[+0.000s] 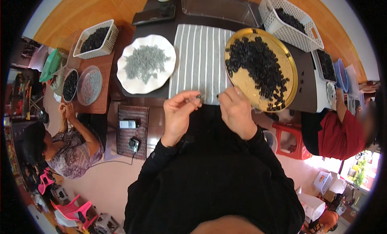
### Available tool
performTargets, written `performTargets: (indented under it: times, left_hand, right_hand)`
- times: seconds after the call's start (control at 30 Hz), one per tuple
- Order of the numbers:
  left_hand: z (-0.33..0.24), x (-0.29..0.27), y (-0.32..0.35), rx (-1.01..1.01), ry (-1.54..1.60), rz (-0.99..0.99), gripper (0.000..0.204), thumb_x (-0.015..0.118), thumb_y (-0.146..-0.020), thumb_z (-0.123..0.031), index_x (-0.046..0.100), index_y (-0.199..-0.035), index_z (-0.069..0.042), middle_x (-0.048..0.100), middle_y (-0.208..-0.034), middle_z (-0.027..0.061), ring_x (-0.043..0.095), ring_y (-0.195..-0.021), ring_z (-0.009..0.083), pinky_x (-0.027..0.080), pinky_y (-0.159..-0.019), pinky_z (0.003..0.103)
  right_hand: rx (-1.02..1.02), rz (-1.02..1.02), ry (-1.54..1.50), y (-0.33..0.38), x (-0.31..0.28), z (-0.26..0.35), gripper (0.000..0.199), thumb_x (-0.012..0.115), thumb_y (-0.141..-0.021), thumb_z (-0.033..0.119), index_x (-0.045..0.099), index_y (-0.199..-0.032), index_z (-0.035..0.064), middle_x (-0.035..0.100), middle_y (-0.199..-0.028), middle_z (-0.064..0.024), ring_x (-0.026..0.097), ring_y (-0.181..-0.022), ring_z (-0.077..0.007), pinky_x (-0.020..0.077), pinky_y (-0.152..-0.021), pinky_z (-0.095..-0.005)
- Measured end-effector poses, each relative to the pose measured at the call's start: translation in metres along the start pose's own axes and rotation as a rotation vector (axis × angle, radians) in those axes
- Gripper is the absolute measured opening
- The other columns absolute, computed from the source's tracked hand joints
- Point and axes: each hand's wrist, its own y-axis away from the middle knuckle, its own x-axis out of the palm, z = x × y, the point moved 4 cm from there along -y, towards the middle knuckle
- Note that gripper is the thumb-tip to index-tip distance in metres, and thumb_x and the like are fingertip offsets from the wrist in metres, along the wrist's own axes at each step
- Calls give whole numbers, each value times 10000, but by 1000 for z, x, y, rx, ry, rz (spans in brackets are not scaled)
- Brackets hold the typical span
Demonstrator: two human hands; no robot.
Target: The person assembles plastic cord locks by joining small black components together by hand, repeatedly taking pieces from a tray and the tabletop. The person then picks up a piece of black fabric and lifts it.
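Over the near edge of a grey-and-white striped cloth (201, 60), my left hand (177, 116) is closed in a pinch on a small dark piece (198, 97) with a pale bit beside it. My right hand (238, 115) sits a little to the right, its fingers pinched on a tiny black piece (218, 95). The two hands are apart. Left of the cloth, a white scalloped plate (139, 87) holds a heap of small grey translucent parts (146, 62). On the right, a round gold tray (238, 74) carries many small black parts (260, 64).
White baskets of black parts stand at the back left (96, 52) and back right (300, 42). A clear plastic tray (219, 10) and a dark phone (154, 15) lie at the far edge. Co-workers sit left (74, 153) and right (340, 135). A red stool (292, 141) stands right.
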Motion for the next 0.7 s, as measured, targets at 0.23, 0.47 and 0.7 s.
performTargets:
  times: [0.23, 0.47, 0.7]
  left_hand:
    - [0, 18, 2, -23, -8, 51, 227, 637, -852, 75, 688, -1069, 31, 656, -873, 34, 603, -744, 89, 488, -698, 216]
    - [2, 31, 3, 79, -38, 59, 252, 646, -831, 95, 688, -1073, 37, 637, -854, 34, 613, -746, 105, 504, -703, 221]
    - [4, 34, 1, 72, -46, 49, 274, 638, -828, 118, 697, -1075, 16, 620, -864, 20, 578, -778, 77, 471, -725, 206]
  right_hand:
    - [628, -254, -1094, 15, 11, -23, 41, 647, -889, 14, 648, -909, -22, 644, -782, -7, 557, -667, -51, 432, -606, -206]
    - [709, -373, -1398, 16, 15, -17, 57, 639, -877, -22, 661, -928, -7, 648, -784, -17, 569, -680, -61, 455, -625, -206]
    - [636, -358, -1327, 14, 13, -14, 47, 650, -885, -3, 650, -932, -5, 638, -791, -7, 555, -690, -50, 448, -627, -197]
